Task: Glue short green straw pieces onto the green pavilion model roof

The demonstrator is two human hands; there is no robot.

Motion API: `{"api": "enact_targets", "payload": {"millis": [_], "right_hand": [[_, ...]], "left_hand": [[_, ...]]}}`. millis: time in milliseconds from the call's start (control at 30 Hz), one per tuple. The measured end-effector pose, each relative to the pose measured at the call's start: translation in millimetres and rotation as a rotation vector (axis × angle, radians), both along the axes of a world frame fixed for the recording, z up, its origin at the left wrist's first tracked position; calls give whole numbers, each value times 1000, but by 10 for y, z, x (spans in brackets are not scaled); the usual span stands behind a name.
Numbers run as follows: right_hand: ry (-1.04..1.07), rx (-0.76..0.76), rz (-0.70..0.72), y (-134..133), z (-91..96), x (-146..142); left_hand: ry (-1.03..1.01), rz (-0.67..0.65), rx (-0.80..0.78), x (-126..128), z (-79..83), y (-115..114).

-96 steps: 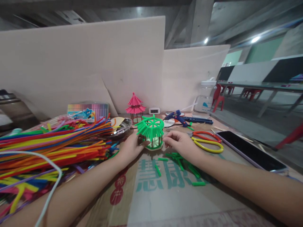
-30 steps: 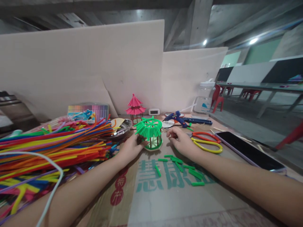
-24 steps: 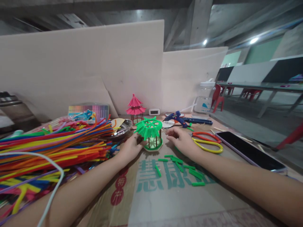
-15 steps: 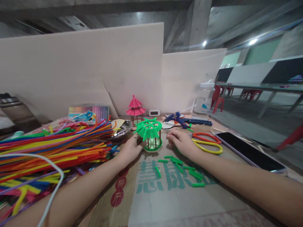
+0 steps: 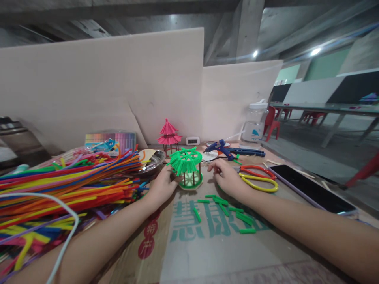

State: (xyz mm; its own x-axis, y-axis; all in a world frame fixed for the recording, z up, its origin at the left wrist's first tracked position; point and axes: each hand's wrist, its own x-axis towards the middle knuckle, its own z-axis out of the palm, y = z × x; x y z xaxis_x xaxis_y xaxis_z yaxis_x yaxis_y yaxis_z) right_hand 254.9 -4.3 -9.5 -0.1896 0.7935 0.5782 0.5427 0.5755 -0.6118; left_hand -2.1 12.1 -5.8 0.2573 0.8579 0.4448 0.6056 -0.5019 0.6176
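Observation:
A small green pavilion model (image 5: 189, 167) stands upright on the work surface, with a roof of green pipe-cleaner pieces, brown posts and a green-rimmed base. At its left side is my left hand (image 5: 162, 183), the thumb against the base edge and the fingers partly hidden behind the roof. My right hand (image 5: 226, 177) rests a little to the right, apart from the model, with fingers loosely bent and nothing visible in them. Several short green pipe-cleaner pieces (image 5: 244, 219) lie scattered in front. Scissors (image 5: 260, 183) with red and yellow handles lie beside my right hand.
Bundles of coloured pipe cleaners (image 5: 74, 181) cover the left side, crossed by a white cable (image 5: 75, 221). Behind stand a pink pavilion (image 5: 168, 136), a small clock (image 5: 192, 141), a blue glue gun (image 5: 220, 148) and a plastic jug (image 5: 256, 126). A phone (image 5: 310, 189) lies right.
My right hand's fingers have loosened slightly, with the index finger lifted a little. My left hand and the green pavilion model stay nearly where they were.

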Motion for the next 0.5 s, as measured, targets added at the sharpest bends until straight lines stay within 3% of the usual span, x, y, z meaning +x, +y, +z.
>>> {"api": "enact_targets", "payload": {"millis": [133,300,500], "right_hand": [[7,-12,-9,-7,6,-2],[31,-70,-27,3,-5,-19],[63,-189,-6,-12,3,-30]], "left_hand": [[37,-5,-51,-3,8,-17],[109,117,-85,14,55,-52],[122,33,-46,57,134,-115]]}}
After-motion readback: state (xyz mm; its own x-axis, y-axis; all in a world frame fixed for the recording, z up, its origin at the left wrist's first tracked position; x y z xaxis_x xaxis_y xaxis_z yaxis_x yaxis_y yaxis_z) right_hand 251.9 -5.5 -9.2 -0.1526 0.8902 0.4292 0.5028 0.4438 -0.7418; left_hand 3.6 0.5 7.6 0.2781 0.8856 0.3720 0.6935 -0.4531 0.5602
